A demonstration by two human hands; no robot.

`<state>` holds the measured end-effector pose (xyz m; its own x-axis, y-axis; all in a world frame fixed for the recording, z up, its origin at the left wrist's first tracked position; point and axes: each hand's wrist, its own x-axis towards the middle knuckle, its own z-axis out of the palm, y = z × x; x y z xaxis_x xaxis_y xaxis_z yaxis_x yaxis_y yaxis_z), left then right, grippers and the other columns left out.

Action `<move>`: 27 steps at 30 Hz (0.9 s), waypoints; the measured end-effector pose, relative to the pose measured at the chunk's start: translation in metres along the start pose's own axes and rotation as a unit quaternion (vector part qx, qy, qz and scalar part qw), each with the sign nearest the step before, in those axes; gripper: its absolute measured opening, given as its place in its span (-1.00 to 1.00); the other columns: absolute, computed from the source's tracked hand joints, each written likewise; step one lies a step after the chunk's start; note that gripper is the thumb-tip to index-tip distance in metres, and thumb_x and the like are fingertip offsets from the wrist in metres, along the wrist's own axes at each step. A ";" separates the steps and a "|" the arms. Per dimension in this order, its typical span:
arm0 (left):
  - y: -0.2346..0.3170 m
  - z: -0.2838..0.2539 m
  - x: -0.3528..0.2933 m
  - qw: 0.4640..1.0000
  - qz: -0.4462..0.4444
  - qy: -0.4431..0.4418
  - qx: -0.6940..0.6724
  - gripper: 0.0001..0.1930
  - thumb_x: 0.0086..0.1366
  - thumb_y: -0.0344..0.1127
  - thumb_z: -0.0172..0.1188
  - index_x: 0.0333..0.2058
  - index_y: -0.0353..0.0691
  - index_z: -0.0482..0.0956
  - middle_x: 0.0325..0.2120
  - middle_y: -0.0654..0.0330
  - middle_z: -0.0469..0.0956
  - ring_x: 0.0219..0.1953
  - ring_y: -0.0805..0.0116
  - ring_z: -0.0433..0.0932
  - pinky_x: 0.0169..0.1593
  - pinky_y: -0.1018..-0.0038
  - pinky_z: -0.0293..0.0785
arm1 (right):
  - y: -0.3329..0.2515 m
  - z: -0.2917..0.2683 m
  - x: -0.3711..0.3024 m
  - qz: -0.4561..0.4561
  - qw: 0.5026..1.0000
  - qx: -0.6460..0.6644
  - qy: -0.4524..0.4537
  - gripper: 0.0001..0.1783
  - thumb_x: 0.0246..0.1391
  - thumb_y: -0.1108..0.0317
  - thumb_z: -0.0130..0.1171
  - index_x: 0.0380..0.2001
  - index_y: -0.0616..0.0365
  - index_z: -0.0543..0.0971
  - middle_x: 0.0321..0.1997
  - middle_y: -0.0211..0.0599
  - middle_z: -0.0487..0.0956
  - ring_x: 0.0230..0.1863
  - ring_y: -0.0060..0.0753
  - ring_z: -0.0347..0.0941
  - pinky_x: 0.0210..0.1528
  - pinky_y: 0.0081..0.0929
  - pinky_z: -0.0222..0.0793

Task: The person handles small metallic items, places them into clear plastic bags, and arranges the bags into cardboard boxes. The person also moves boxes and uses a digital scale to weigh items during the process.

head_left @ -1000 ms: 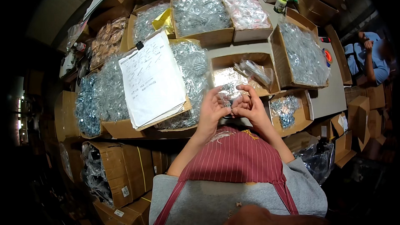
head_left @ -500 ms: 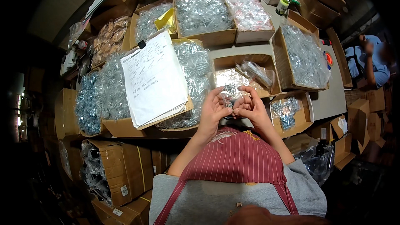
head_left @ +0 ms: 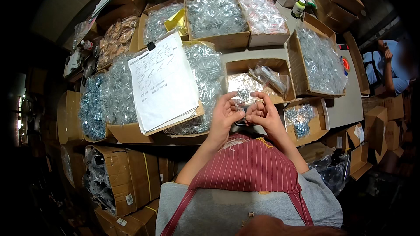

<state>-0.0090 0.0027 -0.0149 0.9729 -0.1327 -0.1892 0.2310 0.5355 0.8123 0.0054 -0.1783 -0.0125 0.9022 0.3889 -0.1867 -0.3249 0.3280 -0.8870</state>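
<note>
A small clear plastic bag (head_left: 244,99) with small shiny metal pieces in it is held up between my two hands, close in front of my apron. My left hand (head_left: 224,117) pinches its left side with thumb and fingers. On its right side, the curled fingers and thumb of my right hand (head_left: 265,112) grip the bag. The exact kind of metal pieces is too small to tell. Just beyond my hands stands an open cardboard box (head_left: 236,66), with clear plastic bags (head_left: 269,78) lying in its right part.
Cardboard boxes of bagged metal hardware (head_left: 215,15) line the table's back and left. Papers on a clipboard (head_left: 164,83) lie over the left boxes. A shallow box of loose fasteners (head_left: 302,120) sits by my right forearm. At the far right, a person in blue (head_left: 391,63) is seated.
The whole view has shifted slightly. My hands keep their hold on the bag, with only small movements of the thumbs and fingers.
</note>
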 end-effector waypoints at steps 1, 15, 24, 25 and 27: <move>0.000 0.000 0.000 1.000 0.001 -0.001 -0.002 -0.32 0.13 -0.60 0.23 0.24 -0.35 0.21 -0.01 0.08 0.46 0.02 0.36 0.49 0.12 0.47 0.44 | 0.001 0.000 0.000 -0.002 1.000 0.003 -0.002 -0.27 0.03 0.63 0.24 0.25 0.17 0.19 -0.32 -0.28 0.53 -0.33 -0.51 0.52 -0.24 -0.51 0.51; 0.007 0.005 0.001 0.999 -0.003 0.028 -0.016 -0.52 0.25 -0.54 0.14 0.15 -0.39 0.31 -0.19 0.11 0.51 -0.05 0.35 0.51 0.07 0.47 0.39 | 0.002 -0.003 0.001 0.003 1.000 -0.015 -0.004 -0.27 0.02 0.64 0.26 0.24 0.14 0.19 -0.35 -0.28 0.54 -0.36 -0.50 0.51 -0.28 -0.55 0.46; 0.001 0.005 0.001 0.999 -0.018 0.012 0.030 -0.56 0.25 -0.53 0.16 0.10 -0.41 0.33 -0.21 0.10 0.53 -0.07 0.36 0.52 0.04 0.47 0.42 | -0.004 0.005 0.001 -0.029 0.999 0.000 0.038 -0.34 0.04 0.64 0.21 0.21 0.14 0.27 -0.08 -0.35 0.51 -0.13 -0.57 0.50 -0.13 -0.61 0.44; 0.001 0.006 0.000 0.999 -0.022 0.016 0.036 -0.58 0.26 -0.53 0.16 0.09 -0.41 0.34 -0.20 0.10 0.53 -0.07 0.36 0.52 0.04 0.47 0.43 | -0.003 0.003 0.002 -0.031 0.999 -0.006 0.045 -0.35 0.04 0.64 0.21 0.21 0.15 0.27 -0.04 -0.36 0.50 -0.10 -0.58 0.50 -0.11 -0.62 0.44; 0.000 0.005 0.000 0.999 -0.025 0.017 0.046 -0.61 0.25 -0.51 0.19 0.04 -0.39 0.36 -0.20 0.10 0.55 -0.10 0.38 0.53 0.00 0.50 0.45 | -0.007 0.004 0.001 -0.020 0.999 0.003 0.047 -0.35 0.02 0.63 0.22 0.19 0.16 0.26 -0.08 -0.33 0.45 -0.06 -0.51 0.46 -0.08 -0.57 0.41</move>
<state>-0.0086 -0.0019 -0.0123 0.9603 -0.1276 -0.2479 0.2788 0.4506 0.8481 0.0079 -0.1770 -0.0052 0.9371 0.2930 -0.1897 -0.2893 0.3478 -0.8918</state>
